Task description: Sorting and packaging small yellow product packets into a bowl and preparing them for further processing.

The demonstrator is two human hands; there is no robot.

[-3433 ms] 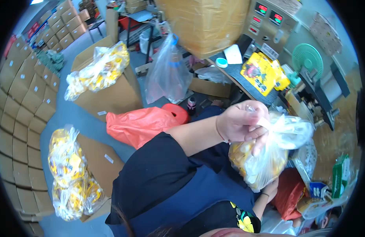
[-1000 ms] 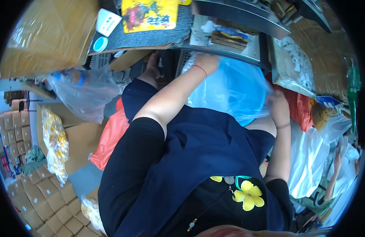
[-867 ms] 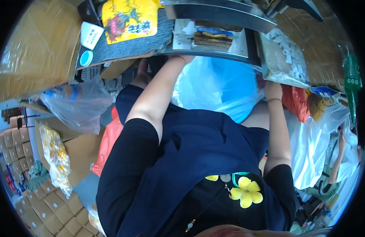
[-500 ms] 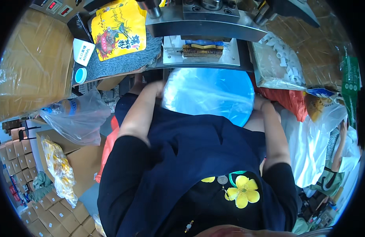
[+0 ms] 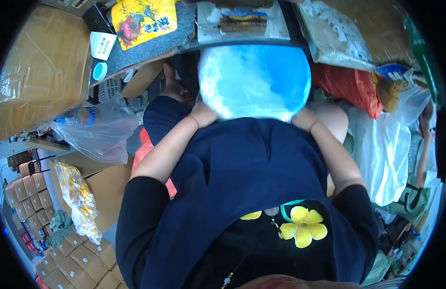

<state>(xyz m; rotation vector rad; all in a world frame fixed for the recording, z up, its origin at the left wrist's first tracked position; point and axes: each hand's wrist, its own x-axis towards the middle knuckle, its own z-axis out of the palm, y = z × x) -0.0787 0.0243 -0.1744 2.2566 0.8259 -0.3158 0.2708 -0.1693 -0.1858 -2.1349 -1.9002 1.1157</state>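
A round blue basin (image 5: 281, 67) sits at my lap beneath the machine's front edge. Clear, shiny plastic film (image 5: 228, 86) lies over it and wraps its near rim. My left hand (image 5: 203, 114) is closed at the near left of the rim, with its fingers partly hidden by the film and basin. At the near right, my right hand (image 5: 305, 118) grips the rim too, its fingertips tucked out of sight underneath. A dark blue apron (image 5: 252, 154) covers my lap right against the basin's near side.
The metal machine bed (image 5: 208, 36) lies beyond the basin. Yellow printed pouches (image 5: 146, 21) and a blue-lined cap (image 5: 100, 71) rest on the grey cloth at left. White spouts (image 5: 338, 29) lie in a bag at right, above a red bag (image 5: 346, 86). Cartons (image 5: 44, 67) stand at left.
Both hands have come nearer to my body, from the basin's sides to its near rim. The film now wraps the near edge. The view has tilted down, away from the machine head.
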